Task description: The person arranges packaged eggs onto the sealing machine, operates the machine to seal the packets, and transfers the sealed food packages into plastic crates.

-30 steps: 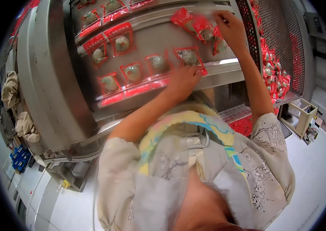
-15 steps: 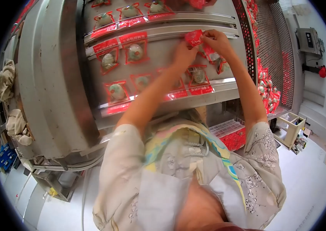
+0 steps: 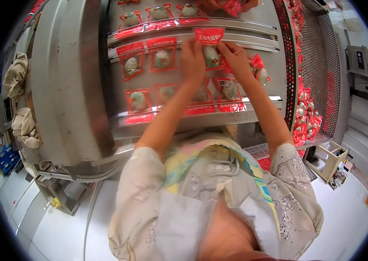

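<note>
Both hands hold a clear pouch (image 3: 212, 56) with a red printed top and a pale egg inside. Its red band lies over the metal rail of the middle row. My left hand (image 3: 192, 61) is closed at the pouch's left edge. From the right, the fingers of my right hand (image 3: 237, 58) pinch it just below the red band. More egg pouches (image 3: 260, 71) lie bunched to the right of my right hand, partly hidden by it. Left of my left hand, a packed egg (image 3: 162, 58) lies in the same row.
Nearest my body, a row of egg pouches (image 3: 138, 101) lies along the front rail (image 3: 260, 102). Another person's hands (image 3: 247, 4) handle a red pouch at the far row. A perforated metal tray (image 3: 316, 56) with many pouches stands right; a steel housing (image 3: 68, 87) borders the left.
The pouch in my hands was crumpled and tilted; now its red band lies spread with the print showing. My left hand has moved up and left along it. The whole view has shifted slightly.
</note>
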### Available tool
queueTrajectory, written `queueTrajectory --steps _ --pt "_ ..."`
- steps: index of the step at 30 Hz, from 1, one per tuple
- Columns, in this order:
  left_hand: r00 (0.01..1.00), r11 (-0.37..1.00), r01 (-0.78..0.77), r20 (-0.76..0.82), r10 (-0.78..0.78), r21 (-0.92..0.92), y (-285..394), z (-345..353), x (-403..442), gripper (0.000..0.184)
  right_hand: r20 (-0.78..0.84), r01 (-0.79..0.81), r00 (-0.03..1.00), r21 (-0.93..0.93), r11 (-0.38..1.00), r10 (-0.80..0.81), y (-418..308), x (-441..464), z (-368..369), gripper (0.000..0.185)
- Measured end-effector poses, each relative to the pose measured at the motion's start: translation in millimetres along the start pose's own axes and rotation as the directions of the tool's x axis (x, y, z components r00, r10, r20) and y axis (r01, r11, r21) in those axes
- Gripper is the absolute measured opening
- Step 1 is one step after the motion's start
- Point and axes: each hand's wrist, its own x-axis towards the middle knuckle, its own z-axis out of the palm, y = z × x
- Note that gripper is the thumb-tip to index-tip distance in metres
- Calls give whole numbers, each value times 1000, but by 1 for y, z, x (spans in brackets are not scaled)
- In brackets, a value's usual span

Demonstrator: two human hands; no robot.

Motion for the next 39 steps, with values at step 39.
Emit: queueTrajectory --steps 39 --pt "839 548 -529 497 221 648 18 -27 -35 57 -25 309 919 -576 757 -394 40 26 7 17"
